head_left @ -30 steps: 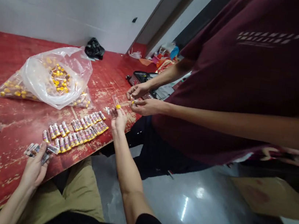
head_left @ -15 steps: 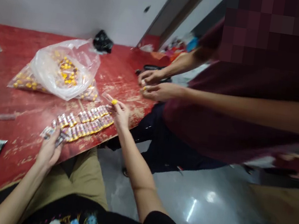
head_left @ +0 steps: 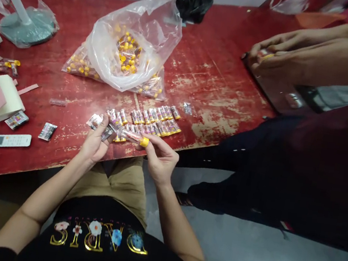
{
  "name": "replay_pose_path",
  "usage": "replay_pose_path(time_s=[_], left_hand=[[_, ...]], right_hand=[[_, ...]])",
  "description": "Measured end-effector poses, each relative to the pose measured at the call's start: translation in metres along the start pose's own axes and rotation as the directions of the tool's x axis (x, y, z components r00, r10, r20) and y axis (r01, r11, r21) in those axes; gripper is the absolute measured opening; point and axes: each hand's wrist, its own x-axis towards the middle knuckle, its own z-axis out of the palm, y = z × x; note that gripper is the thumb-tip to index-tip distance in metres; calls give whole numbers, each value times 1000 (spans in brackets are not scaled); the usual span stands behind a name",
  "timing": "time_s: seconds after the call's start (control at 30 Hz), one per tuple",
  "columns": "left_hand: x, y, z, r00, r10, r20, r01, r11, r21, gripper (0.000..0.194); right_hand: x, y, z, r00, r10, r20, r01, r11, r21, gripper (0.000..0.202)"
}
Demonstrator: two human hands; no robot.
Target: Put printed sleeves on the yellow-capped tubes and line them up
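My right hand pinches the yellow cap of a clear plastic tube, its other end pointing left toward my left hand. My left hand is closed on several small printed labels, fanned out above the thumb. The tube's far end meets or overlaps these labels; I cannot tell whether they touch. Just beyond both hands, two rows of labelled tubes with yellow ends lie side by side near the table edge. Behind them stands an open clear plastic bag full of yellow-capped tubes.
On the red table lie a white remote control, a label stack, an open notebook and a lamp base. A black bag sits at the back. At right, another person's hands hold a small item.
My view has swung left and closer to the table. My right hand has brought the yellow-capped tube from the right over to the labels in my left hand.
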Motion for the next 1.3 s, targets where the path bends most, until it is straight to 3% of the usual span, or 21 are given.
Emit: replay_pose_path(time_s=[0.17,0.3,0.47,0.6,0.7,0.9,1.13,1.3], left_hand=[[-8,-8,-1,991,94,97,-104,990,98,27],[-13,-10,-3,978,93,189,-122,981,149,30],[-17,-9,-9,973,44,228,-93,973,210,34],[-19,-2,-16,965,2,263,-71,965,253,40],[-21,4,-20,953,5,304,-111,937,330,46],[-26,9,-23,950,26,310,-171,876,451,50],[-23,9,-26,932,59,358,-243,835,494,60],[-24,9,-26,938,72,339,-245,830,501,60]], right_hand=[[-8,2,2,975,-213,-58,197,958,-209,19],[-13,4,4,930,-368,7,356,893,-276,28],[-9,7,1,889,-379,256,436,872,-224,47],[-4,6,-2,781,-328,532,460,878,-133,58],[-6,5,0,736,-359,574,490,867,-87,60],[-16,5,8,754,-389,530,510,854,-100,62],[-21,9,10,833,-381,402,468,872,-144,61],[-20,5,13,840,-399,368,480,862,-162,62]])
